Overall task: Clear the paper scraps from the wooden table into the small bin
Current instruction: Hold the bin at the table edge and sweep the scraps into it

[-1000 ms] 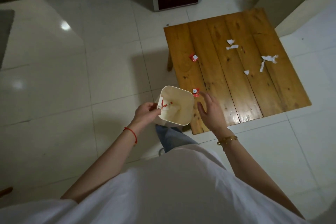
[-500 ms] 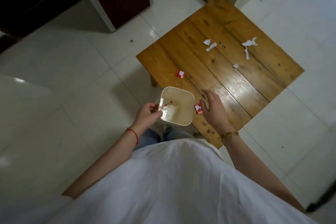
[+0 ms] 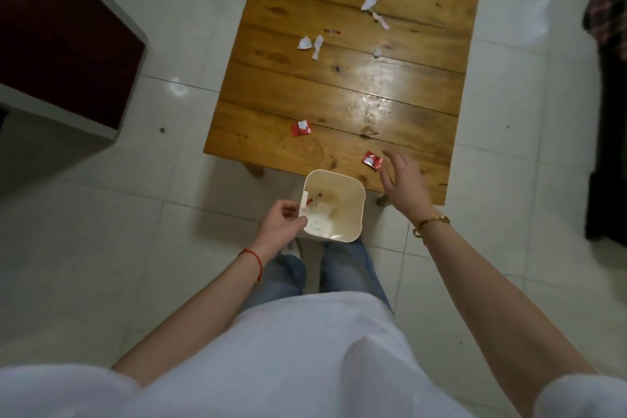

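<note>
The left hand grasps the small bin by its left rim, thumb over the edge, and holds it above the floor just off the near edge of the wooden table. The bin is cream-coloured, square with rounded corners, and its opening faces up; a few white and red scraps lie inside against its left wall. The right hand is released, fingers spread and empty, and sits over the near right part of the tabletop. Its fingertips are just beside a red scrap, which lies flat on the nearest plank; whether they touch it cannot be determined. A second red scrap lies further left on the table, well apart from the hand. Two white scraps lie close together toward the far side of the table, a small white scrap lies to their right, and a larger torn white piece with a thin strip below it lies near the far edge. The left wrist carries a red cord, and the right wrist carries a gold bracelet. The table stands on a white tiled floor, with a dark red cabinet to its left.
</note>
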`<state>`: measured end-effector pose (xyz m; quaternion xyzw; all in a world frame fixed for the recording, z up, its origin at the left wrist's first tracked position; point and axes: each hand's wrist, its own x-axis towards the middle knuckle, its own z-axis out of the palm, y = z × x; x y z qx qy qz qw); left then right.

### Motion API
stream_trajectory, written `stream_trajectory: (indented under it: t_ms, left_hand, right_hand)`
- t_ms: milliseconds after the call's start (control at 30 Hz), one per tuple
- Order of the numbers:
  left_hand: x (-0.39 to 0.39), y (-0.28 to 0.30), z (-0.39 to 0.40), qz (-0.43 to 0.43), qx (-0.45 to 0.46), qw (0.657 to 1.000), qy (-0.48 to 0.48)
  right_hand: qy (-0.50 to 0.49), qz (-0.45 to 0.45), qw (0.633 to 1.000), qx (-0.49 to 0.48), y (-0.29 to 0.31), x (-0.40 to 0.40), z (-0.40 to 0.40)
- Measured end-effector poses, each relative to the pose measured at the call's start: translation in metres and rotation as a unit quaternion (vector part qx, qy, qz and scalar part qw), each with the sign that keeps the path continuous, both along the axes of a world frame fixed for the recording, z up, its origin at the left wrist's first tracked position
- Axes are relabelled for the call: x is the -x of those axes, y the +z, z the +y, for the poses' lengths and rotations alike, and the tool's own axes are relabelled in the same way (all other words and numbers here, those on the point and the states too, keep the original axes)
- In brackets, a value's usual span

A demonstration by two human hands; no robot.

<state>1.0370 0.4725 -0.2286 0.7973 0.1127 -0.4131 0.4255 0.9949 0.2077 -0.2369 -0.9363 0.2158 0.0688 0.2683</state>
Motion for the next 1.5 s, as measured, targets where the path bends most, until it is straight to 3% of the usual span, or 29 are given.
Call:
stream_trajectory:
  t_ms: [333, 800, 1233, 1500]
  left_hand:
    - [-0.003, -0.086, 0.017, 0.038, -0.030, 0.996, -0.075]
    - [-0.016, -0.202, -0.007, 0.046, -0.033, 0.998, -0.036]
    - [-0.022, -0.221, -0.020, 0.053, -0.031, 0.998, 0.011]
    - [-0.033, -0.224, -0.012, 0.060, -0.042, 0.996, 0.041]
  right_hand:
    - [-0.057, 0.029, 0.998, -0.013, -0.070, 0.009, 0.021]
    - [-0.024, 0.070, 0.997, -0.021, -0.181, -0.020, 0.002]
    - [0.199, 0.041, 0.978, -0.051, -0.173, 0.016, 0.078]
    - [0.155, 0.024, 0.987, -0.016, -0.166, -0.083, 0.065]
